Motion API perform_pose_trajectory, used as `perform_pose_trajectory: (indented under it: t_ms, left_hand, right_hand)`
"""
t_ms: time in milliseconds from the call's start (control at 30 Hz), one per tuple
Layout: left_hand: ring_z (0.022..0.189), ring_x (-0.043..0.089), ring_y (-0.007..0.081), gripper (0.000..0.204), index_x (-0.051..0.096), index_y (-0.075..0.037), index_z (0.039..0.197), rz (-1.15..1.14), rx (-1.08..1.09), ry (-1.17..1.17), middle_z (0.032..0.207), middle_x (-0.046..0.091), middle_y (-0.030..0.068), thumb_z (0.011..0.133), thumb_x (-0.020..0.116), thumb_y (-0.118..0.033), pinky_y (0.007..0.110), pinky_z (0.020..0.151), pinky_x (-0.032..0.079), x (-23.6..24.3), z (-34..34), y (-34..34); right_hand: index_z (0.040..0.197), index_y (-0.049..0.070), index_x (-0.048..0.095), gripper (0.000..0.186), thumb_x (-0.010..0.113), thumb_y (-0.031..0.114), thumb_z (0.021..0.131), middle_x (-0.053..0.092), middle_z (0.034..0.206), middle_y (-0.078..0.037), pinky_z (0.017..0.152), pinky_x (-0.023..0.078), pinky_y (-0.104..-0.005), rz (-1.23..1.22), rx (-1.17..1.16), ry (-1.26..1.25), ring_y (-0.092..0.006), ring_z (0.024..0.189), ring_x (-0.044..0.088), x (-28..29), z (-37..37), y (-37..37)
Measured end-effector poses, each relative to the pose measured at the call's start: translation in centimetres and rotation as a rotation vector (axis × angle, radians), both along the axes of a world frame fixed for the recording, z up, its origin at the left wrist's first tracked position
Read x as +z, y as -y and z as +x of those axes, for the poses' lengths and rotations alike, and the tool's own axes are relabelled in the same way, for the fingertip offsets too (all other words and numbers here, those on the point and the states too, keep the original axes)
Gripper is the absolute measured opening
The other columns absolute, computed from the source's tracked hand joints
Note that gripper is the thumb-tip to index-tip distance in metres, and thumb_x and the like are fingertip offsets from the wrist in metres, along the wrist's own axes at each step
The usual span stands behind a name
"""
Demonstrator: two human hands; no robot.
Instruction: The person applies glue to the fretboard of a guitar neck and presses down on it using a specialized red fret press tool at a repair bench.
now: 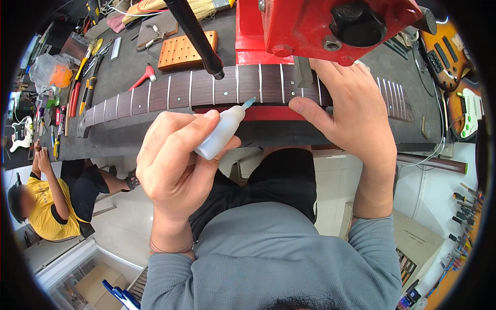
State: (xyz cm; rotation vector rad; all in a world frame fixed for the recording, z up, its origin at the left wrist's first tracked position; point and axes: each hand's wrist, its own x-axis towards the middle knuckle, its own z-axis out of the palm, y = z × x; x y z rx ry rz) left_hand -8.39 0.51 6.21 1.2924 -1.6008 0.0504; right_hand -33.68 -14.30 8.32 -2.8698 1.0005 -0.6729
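A dark guitar neck (170, 92) with metal frets and small dot inlays lies across the workbench, running left to right under a red press (310, 31). My left hand (178, 160) grips a small white squeeze bottle (221, 133). The bottle's pale blue nozzle tip (249, 103) points at the near edge of the fretboard, beside a fret. My right hand (351, 103) rests over the neck right of the press, thumb stretched out at the near edge and fingers apart, some hidden behind the press. A dark grey block (303, 72) stands on the fretboard beside this hand.
A black rod (199, 41) hangs down over the neck. Behind lie a drilled wooden block (187, 50), a red T-handle tool (143, 78) and a brush (209, 8). Pliers and other tools crowd the left. Electric guitars (448, 54) stand at right. A person in yellow (49, 206) sits left.
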Motion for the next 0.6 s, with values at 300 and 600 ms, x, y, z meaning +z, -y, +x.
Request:
perform_pose_trajectory:
  t_ms: [300,600]
  left_hand:
    - [0.082,0.078,0.0272,0.048,0.082,0.003,0.112,0.022,-0.003,0.009,0.094,0.080,0.0153,0.069,0.103,0.001,0.035,0.073,0.059,0.26,-0.11,-0.60]
    - [0.082,0.077,0.0277,0.048,0.081,0.004,0.113,0.019,-0.037,-0.014,0.094,0.080,0.0157,0.071,0.105,-0.003,0.036,0.073,0.059,0.14,0.07,-1.05]
  right_hand:
    - [0.137,-0.001,0.071,0.067,0.087,0.049,0.097,0.076,0.112,-0.018,0.096,0.051,-0.0475,0.016,-0.002,-0.006,-0.0391,0.097,0.069,0.08,-0.12,-0.09]
    - [0.130,0.005,0.073,0.058,0.086,0.050,0.096,0.071,0.114,-0.011,0.095,0.054,-0.0474,-0.030,-0.010,-0.017,-0.0329,0.108,0.071,-0.14,-0.26,0.15]
